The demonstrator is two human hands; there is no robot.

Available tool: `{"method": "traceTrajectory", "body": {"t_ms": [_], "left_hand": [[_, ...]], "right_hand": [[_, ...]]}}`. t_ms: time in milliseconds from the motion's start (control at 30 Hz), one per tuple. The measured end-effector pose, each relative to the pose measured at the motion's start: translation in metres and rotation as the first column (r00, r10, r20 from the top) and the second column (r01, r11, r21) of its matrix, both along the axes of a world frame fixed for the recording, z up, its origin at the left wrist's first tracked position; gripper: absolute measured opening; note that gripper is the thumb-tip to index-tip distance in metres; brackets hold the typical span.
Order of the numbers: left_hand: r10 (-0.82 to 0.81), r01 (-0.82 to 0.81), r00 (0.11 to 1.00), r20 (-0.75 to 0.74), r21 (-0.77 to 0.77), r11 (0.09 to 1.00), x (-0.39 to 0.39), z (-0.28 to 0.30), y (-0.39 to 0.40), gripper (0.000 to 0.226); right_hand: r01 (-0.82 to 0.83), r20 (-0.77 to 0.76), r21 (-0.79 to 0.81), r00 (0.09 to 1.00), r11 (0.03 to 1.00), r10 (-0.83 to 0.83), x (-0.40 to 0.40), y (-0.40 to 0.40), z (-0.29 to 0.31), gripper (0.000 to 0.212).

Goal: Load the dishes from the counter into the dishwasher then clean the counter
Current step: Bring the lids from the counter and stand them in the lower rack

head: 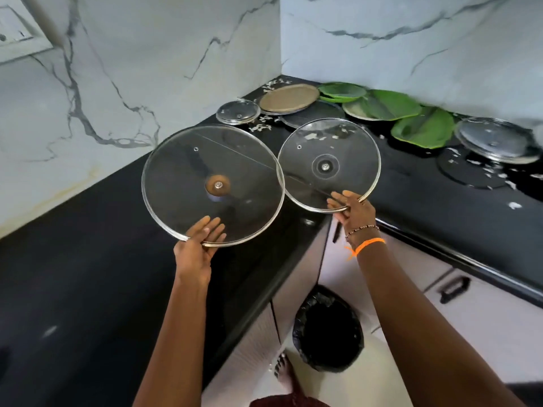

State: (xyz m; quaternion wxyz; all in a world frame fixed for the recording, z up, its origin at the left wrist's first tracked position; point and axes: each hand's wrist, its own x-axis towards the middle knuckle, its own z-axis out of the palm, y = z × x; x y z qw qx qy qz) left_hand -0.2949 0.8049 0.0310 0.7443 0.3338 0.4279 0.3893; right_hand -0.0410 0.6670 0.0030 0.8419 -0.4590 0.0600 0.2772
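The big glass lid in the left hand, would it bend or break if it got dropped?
The big glass lid looks stiff, so it probably won't bend. It seems to be clear glass with a thin metal rim, so a drop could well crack it. The left hand grips only its near edge, and smooth glass may be slippery, so it might tip or slide out.

Foot point(282, 368) is showing only partly behind the cabinet edge. Switch plate point(13, 35) is running off the left edge, blurred.
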Motion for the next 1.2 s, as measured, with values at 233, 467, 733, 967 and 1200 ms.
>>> {"method": "traceTrajectory", "body": {"t_ms": [233, 467, 733, 967, 1200], "left_hand": [[-0.114, 0.128, 0.990, -0.086, 0.172, 0.977, -0.042, 0.011, -0.130, 0.024], [-0.236, 0.298, 0.947, -0.219, 0.314, 0.902, -0.067, 0.012, -0.234, 0.020], [-0.479, 0.596, 0.790, -0.383, 0.295, 0.747, -0.091, -0.004, -0.350, 0.022], [-0.517, 0.799, 0.532, -0.671, 0.195, 0.569, -0.132, -0.055, -0.441, 0.024], [-0.264, 0.932, 0.230, -0.936, 0.135, 0.336, -0.134, -0.083, -0.515, 0.033]], "right_hand": [[0.146, 0.006, 0.090, 0.989, 0.985, -0.147, -0.063, -0.170, -0.008, 0.018], [0.339, -0.040, 0.058, 0.941, 0.939, -0.337, -0.140, -0.323, -0.028, 0.026], [0.482, -0.030, -0.135, 0.871, 0.866, -0.490, -0.248, -0.469, -0.074, 0.022], [0.385, -0.087, -0.597, 0.841, 0.704, -0.534, -0.353, -0.590, -0.123, 0.031], [0.279, -0.058, -0.850, 0.794, 0.447, -0.605, -0.399, -0.680, -0.164, 0.024]]}}
